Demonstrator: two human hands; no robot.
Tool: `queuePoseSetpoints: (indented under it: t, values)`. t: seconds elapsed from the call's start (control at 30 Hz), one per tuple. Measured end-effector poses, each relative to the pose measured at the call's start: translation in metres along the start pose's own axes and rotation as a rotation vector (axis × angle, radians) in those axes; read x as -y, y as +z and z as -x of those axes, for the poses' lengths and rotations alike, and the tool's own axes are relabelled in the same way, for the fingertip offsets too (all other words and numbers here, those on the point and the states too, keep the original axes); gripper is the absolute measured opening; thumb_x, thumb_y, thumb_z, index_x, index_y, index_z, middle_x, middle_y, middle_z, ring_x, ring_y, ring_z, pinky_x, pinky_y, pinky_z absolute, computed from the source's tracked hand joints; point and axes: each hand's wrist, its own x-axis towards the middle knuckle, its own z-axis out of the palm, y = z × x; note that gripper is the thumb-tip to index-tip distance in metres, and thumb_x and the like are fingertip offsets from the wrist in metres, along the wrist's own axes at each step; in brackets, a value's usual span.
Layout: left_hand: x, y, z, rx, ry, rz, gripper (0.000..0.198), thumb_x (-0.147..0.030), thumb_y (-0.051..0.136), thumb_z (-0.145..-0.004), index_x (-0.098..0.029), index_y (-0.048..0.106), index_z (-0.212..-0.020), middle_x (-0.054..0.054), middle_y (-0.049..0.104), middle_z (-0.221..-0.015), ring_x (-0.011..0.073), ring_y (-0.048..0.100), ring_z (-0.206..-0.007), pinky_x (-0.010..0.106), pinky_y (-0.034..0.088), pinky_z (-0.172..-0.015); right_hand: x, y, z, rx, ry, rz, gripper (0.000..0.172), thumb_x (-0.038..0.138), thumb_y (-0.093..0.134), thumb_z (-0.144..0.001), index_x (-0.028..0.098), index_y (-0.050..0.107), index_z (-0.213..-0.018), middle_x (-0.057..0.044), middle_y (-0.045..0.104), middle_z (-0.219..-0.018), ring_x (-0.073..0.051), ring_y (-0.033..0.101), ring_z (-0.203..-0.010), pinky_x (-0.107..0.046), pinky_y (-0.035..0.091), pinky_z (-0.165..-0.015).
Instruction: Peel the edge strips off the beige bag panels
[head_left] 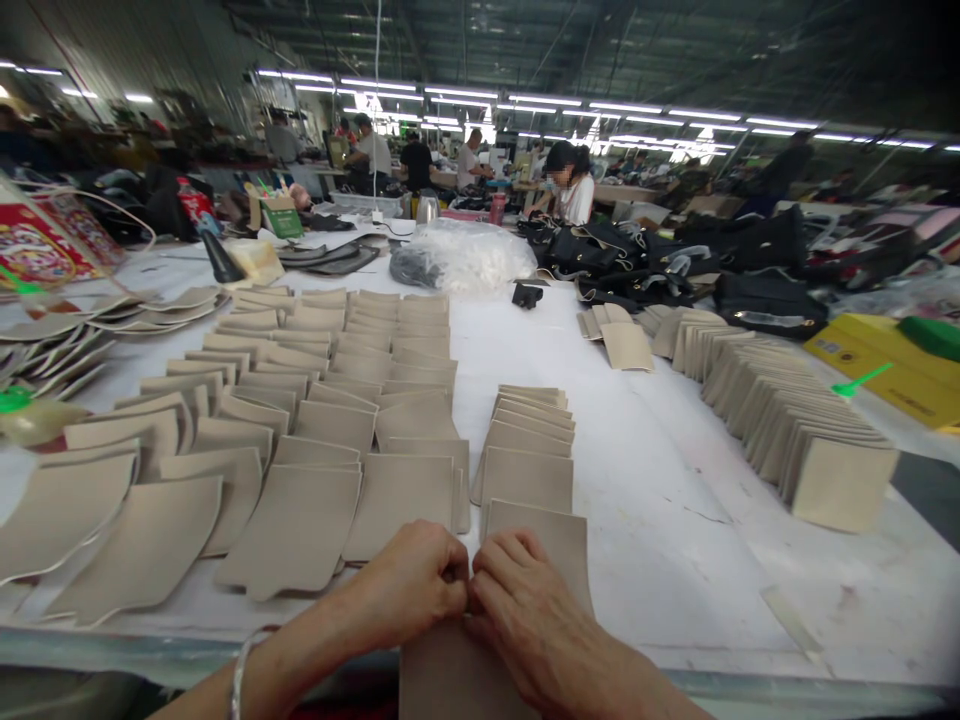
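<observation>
My left hand (409,585) and my right hand (525,605) meet at the near table edge, fingers curled and pinching the top edge of a beige leather piece (450,670) that hangs toward me. Just beyond my right hand lies another beige piece (559,535), the nearest of a short overlapping row (529,440). Rows of the same beige pieces (315,400) fan out over the white table (660,470) to the left.
A leaning stack of beige pieces (787,410) runs along the right. Yellow box (885,365) at far right. A clear plastic bag (465,255) and black bags (637,265) lie at the back. Other people work at distant tables.
</observation>
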Motion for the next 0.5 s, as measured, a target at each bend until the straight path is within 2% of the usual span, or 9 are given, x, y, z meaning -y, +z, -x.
queuePoseSetpoints:
  t: [0.07,0.13,0.23,0.3,0.37,0.43,0.5]
  values:
    - [0.000,-0.007,-0.001,-0.049,-0.011,-0.035,0.009,-0.015,0.047,-0.059,-0.018,0.047,-0.051,-0.006,0.035,-0.050,0.0111,0.038,-0.054,0.024,0.022,-0.050,0.005,0.003,0.002,-0.052,-0.039,0.012,0.012,0.022,0.062,-0.090,0.020,0.053,-0.082,-0.002,0.060,-0.089,-0.020,0.049,-0.085,-0.035,0.035,-0.080]
    - [0.000,-0.015,-0.001,-0.076,-0.016,-0.040,0.008,-0.014,0.046,-0.059,-0.018,0.048,-0.051,-0.006,0.037,-0.050,0.0115,0.039,-0.055,0.025,0.022,-0.052,0.012,0.000,0.003,-0.171,-0.111,0.041,0.019,0.029,0.063,-0.089,0.021,0.051,-0.077,-0.001,0.058,-0.080,-0.019,0.049,-0.079,-0.034,0.035,-0.077]
    - [-0.003,-0.026,-0.001,0.011,0.017,0.030,0.007,-0.015,0.047,-0.059,-0.017,0.051,-0.054,-0.006,0.037,-0.052,0.0111,0.037,-0.056,0.024,0.022,-0.052,0.024,-0.019,-0.001,-0.328,-0.143,-0.009,0.020,0.028,0.061,-0.090,0.021,0.048,-0.076,0.001,0.055,-0.074,-0.018,0.048,-0.074,-0.033,0.036,-0.075]
    - [-0.006,-0.029,-0.003,0.130,0.056,0.111,0.007,-0.018,0.051,-0.062,-0.016,0.055,-0.057,-0.006,0.038,-0.054,0.0107,0.035,-0.057,0.022,0.024,-0.051,0.029,-0.036,-0.008,-0.308,-0.069,-0.127,0.017,0.019,0.060,-0.088,0.022,0.046,-0.077,0.000,0.056,-0.077,-0.018,0.051,-0.077,-0.032,0.038,-0.077]
    - [-0.007,-0.027,-0.005,0.243,0.096,0.195,0.012,-0.025,0.055,-0.067,-0.016,0.058,-0.061,-0.006,0.039,-0.057,0.0107,0.035,-0.058,0.021,0.027,-0.052,0.030,-0.047,-0.012,-0.224,0.012,-0.226,0.019,0.010,0.058,-0.083,0.023,0.044,-0.079,-0.001,0.058,-0.082,-0.019,0.054,-0.082,-0.032,0.040,-0.077]
    - [-0.004,-0.020,-0.007,0.310,0.122,0.270,0.020,-0.032,0.057,-0.072,-0.015,0.059,-0.064,-0.005,0.040,-0.061,0.0106,0.035,-0.060,0.021,0.029,-0.054,0.029,-0.044,-0.010,-0.156,0.058,-0.263,0.023,0.006,0.057,-0.079,0.023,0.042,-0.080,-0.002,0.060,-0.086,-0.021,0.055,-0.085,-0.032,0.042,-0.076]
    - [0.004,-0.012,-0.005,0.321,0.116,0.323,0.024,-0.036,0.058,-0.076,-0.014,0.059,-0.065,-0.005,0.038,-0.060,0.0102,0.034,-0.060,0.021,0.027,-0.053,0.025,-0.025,-0.002,-0.140,0.086,-0.269,0.027,0.003,0.055,-0.076,0.024,0.039,-0.081,-0.004,0.061,-0.089,-0.022,0.056,-0.085,-0.032,0.045,-0.074]
